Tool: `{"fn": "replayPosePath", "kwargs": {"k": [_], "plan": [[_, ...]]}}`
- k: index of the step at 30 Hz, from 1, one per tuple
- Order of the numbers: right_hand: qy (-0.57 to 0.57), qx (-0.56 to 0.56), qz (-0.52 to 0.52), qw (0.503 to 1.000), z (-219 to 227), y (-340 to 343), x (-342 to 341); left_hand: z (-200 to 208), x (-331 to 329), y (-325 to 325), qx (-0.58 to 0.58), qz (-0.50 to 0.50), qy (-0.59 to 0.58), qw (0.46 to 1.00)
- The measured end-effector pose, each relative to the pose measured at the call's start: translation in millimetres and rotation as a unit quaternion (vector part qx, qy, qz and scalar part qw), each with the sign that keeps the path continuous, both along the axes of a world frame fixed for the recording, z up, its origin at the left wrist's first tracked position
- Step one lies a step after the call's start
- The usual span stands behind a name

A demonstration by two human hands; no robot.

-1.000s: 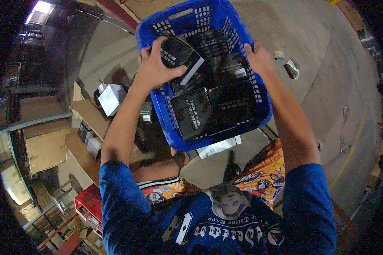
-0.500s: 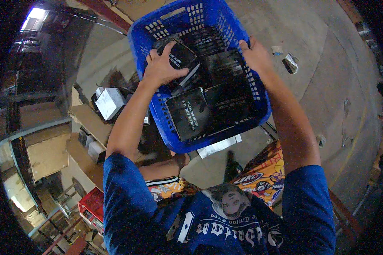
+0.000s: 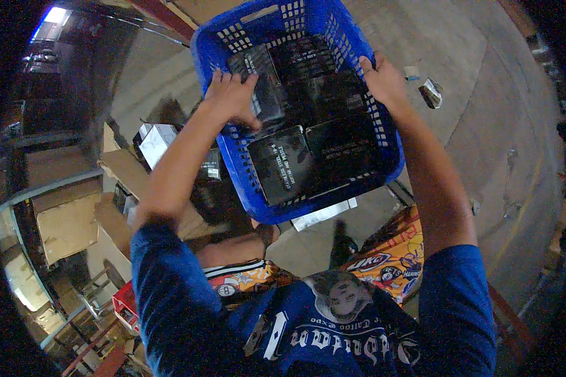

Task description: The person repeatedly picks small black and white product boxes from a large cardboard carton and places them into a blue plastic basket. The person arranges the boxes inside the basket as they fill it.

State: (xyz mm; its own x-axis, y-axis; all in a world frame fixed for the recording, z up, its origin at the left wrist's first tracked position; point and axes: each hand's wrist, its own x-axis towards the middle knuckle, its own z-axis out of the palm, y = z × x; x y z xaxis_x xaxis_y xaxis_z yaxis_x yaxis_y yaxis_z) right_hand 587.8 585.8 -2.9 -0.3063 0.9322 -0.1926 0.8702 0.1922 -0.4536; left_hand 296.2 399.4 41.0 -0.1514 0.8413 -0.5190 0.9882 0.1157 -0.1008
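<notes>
Blue basket (image 3: 258,211) before us, holding black boxes (image 3: 280,166). Leftmost, our left hand (image 3: 230,100) spreads wide over the rim (image 3: 199,60), by the upper-left box (image 3: 265,91); contact unclear. We judge a careless brush could tip that box. Rightward, our right hand (image 3: 386,83) clasps the rim; should that grip slacken, the basket could tilt and the boxes slide.

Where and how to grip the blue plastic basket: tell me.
Grip the blue plastic basket by its rim along both long sides, coming from left and right; the right hand holds the right side there. The raised rim offers an edge to hook over, and the black boxes spread along its length, so a two-sided hold should balance best.
</notes>
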Motion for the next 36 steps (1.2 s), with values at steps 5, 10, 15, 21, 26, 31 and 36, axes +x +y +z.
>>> {"fn": "replayPosePath", "kwargs": {"k": [5,10,15,21,26,31,36], "plan": [[0.001,0.002,0.028,1.000,0,2,0,1,-19,14,-0.133,0.001,-0.108,0.985],[-0.007,-0.017,0.022,1.000,11,-1,6,-53,-9,8,0.063,0.056,-0.178,0.981],[0.009,-0.009,0.040,0.999,-2,1,7,-95,-10,6,-0.037,0.152,-0.166,0.974],[0.014,0.000,0.026,1.000,-2,6,20,-64,-13,23,-0.012,0.141,-0.256,0.956],[0.199,-0.299,-0.051,0.932,13,10,-50,-18,61,116,0.196,0.306,-0.262,0.894],[0.410,-0.511,0.058,0.753,-8,17,-42,0,133,185,0.418,0.409,-0.301,0.753],[0.077,-0.097,0.019,0.992,-36,40,25,-5,93,175,0.262,0.202,-0.328,0.885]]}}
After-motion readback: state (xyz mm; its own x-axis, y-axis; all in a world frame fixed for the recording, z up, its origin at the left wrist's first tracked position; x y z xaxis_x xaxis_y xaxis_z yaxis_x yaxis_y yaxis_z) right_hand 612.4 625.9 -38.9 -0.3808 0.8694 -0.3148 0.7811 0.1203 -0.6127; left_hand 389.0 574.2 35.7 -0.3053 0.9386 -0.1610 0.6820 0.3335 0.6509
